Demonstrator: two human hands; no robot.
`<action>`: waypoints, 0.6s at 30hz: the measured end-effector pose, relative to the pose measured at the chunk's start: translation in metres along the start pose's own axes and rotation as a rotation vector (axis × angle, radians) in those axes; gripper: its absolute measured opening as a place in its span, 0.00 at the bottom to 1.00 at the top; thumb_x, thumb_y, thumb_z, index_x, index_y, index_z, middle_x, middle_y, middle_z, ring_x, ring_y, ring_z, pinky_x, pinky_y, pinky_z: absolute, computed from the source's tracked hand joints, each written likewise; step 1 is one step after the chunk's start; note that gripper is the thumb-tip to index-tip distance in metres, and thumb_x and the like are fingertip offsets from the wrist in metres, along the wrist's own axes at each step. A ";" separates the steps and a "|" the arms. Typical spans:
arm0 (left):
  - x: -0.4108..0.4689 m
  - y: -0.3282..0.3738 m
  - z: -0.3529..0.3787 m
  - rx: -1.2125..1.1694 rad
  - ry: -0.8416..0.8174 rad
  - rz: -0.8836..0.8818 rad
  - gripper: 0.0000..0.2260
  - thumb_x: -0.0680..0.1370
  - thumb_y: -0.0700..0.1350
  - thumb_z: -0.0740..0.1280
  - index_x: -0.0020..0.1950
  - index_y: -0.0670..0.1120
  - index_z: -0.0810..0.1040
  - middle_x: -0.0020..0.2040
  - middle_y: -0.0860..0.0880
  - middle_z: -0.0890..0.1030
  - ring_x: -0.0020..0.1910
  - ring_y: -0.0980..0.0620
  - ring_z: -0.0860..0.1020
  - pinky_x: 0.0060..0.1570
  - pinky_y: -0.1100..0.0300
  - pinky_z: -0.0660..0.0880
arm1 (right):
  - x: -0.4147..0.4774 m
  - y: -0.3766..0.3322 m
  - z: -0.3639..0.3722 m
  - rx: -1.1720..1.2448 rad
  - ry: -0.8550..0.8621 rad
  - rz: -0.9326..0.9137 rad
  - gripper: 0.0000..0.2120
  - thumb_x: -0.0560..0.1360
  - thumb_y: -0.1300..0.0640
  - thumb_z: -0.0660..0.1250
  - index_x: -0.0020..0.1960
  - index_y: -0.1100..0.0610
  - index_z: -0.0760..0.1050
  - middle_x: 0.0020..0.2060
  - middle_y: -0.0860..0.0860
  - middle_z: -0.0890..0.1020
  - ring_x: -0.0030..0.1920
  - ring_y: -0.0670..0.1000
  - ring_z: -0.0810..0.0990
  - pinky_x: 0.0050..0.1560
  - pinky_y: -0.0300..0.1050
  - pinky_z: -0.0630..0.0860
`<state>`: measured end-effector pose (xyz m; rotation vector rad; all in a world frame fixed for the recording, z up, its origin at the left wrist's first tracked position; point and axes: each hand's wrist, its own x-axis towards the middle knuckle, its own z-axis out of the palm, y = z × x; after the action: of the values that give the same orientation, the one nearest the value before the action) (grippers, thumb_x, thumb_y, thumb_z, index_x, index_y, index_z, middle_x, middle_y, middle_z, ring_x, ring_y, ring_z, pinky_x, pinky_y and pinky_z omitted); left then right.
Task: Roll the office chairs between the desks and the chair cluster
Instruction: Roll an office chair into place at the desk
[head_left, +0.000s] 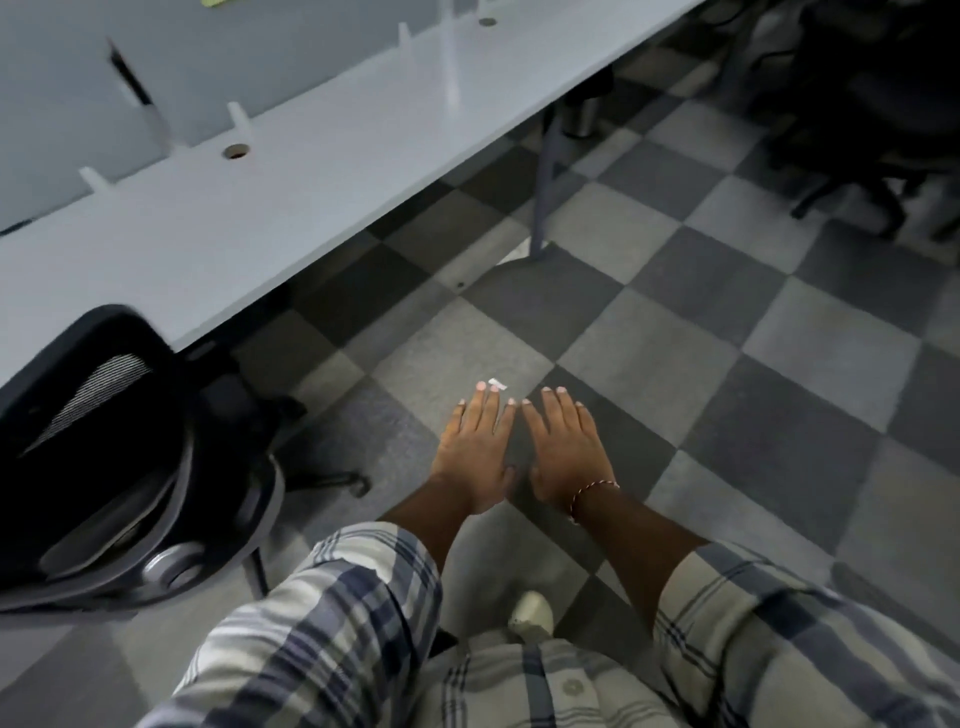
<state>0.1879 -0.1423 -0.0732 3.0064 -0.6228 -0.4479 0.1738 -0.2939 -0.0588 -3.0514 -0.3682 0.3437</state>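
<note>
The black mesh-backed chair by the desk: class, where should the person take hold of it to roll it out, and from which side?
Probably the top rim of the backrest, reached from behind it. Its rear seems turned away from the desk, the frame is exposed, and the left hand and right hand hold nothing.

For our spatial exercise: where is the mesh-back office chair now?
Head view, lower left: mesh-back office chair beside the grey desk edge, left of the left hand.
</note>
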 end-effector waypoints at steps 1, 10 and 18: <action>0.013 0.008 -0.004 0.012 -0.007 0.017 0.38 0.80 0.59 0.59 0.81 0.45 0.42 0.81 0.41 0.41 0.79 0.41 0.37 0.78 0.43 0.44 | 0.001 0.013 -0.003 0.020 0.005 0.024 0.35 0.77 0.48 0.54 0.80 0.58 0.48 0.78 0.63 0.50 0.79 0.62 0.45 0.77 0.59 0.45; 0.147 0.069 -0.031 0.095 0.009 0.208 0.38 0.81 0.58 0.60 0.81 0.44 0.43 0.81 0.41 0.43 0.79 0.42 0.39 0.78 0.45 0.43 | 0.050 0.127 -0.014 0.100 0.033 0.197 0.37 0.78 0.50 0.62 0.80 0.56 0.47 0.78 0.62 0.50 0.78 0.63 0.45 0.77 0.59 0.47; 0.303 0.097 -0.067 0.139 0.029 0.390 0.37 0.81 0.59 0.58 0.81 0.44 0.42 0.81 0.40 0.43 0.79 0.42 0.39 0.78 0.44 0.45 | 0.141 0.233 -0.034 0.152 0.089 0.366 0.38 0.79 0.48 0.63 0.80 0.55 0.46 0.79 0.62 0.49 0.78 0.62 0.43 0.76 0.57 0.41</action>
<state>0.4358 -0.3526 -0.0824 2.8984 -1.2494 -0.3481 0.3686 -0.4864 -0.0730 -2.9575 0.2154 0.2352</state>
